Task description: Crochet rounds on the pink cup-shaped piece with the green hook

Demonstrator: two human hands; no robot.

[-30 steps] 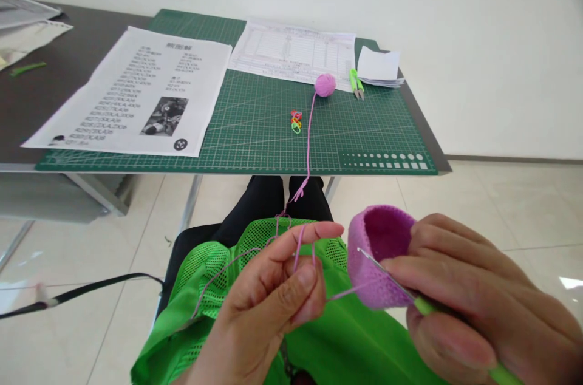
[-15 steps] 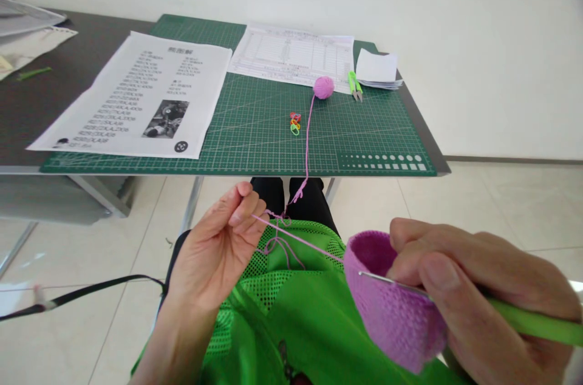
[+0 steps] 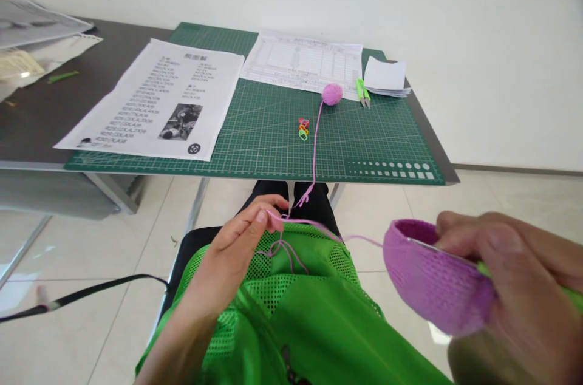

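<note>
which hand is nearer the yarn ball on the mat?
Left. The left hand pinches the strand below the table edge, nearly under the yarn ball; the right hand holds the purple crocheted cup farther off, lower right.

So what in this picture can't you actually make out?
- Crochet hook: head view, only a sliver of metal shaft shows; the right hand covers the rest.
- Right hand: cut off by the right and bottom edges.
- Printed sheet: text too small to read.
- Yarn at the left hand: tangle too fine to trace.

Bright, even daylight; floor glare, blurred near edges.
</note>
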